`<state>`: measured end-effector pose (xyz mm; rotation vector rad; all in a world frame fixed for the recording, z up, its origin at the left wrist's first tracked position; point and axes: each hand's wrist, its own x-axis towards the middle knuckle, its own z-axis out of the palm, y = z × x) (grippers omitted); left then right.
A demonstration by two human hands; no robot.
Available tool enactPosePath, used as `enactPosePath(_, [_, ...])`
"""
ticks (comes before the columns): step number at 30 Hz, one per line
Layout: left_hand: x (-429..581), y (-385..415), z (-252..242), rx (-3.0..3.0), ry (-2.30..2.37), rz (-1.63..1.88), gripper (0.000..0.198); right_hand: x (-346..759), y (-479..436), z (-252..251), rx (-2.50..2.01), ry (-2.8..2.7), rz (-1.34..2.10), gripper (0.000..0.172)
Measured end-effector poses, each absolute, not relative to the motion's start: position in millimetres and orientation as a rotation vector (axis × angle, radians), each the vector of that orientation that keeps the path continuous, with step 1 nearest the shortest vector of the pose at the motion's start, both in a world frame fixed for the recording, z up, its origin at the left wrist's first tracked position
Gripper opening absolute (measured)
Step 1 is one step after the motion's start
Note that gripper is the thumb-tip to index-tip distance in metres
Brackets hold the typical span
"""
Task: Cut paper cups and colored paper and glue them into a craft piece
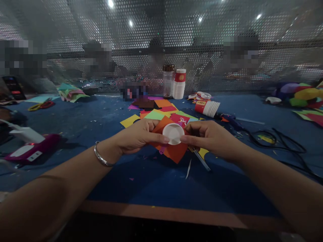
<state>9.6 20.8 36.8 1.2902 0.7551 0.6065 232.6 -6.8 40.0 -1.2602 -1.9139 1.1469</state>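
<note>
Between my two hands is a round white paper cup bottom (173, 131) with a low rim, laid against a square of orange paper (175, 154). My left hand (138, 136) pinches both at the left side, its thumb on the white rim. From the right, my right hand (210, 136) grips them the same way, thumb on the rim and fingers behind the paper. Partly hidden under the right hand lies a thin metal-looking tool (202, 160), perhaps a cutter. A white paper scrap (188, 169) is close by it.
Coloured paper sheets (155, 115) spread behind my hands. Further back stand a clear bottle (168, 82) and stacked paper cups (179, 85). To the right are tipped cups (207, 108) and a glue gun (232, 121) with its cord; left, a purple power strip (46, 144) and scissors (41, 106).
</note>
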Motion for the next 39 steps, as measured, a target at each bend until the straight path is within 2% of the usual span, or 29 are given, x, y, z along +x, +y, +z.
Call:
enactPosePath(4, [10,23,38,1.286,0.81,0.631,0.021,235,-6,41,-1.278,-1.937,1.082,0.036])
enactPosePath(12, [0,38,38,1.376,0.938,0.609,0.019,275,13,48,-1.653,-2.18,0.386,0.023])
enactPosePath(19, [-1,41,36,1.409,0.939,0.598,0.024,286,19,43,-1.808,-2.444,0.521,0.021])
enactPosePath(27, [1,38,38,1.477,0.903,0.594,0.019,274,13,45,-1.805,-2.602,0.332,0.006])
enactPosePath(33, [0,37,41,1.543,0.883,0.565,0.018,275,18,41,-1.782,-2.54,0.167,0.018])
enactPosePath(39, [0,34,44,1.542,0.875,0.552,0.025,275,21,45,-1.763,-2.245,0.427,0.015])
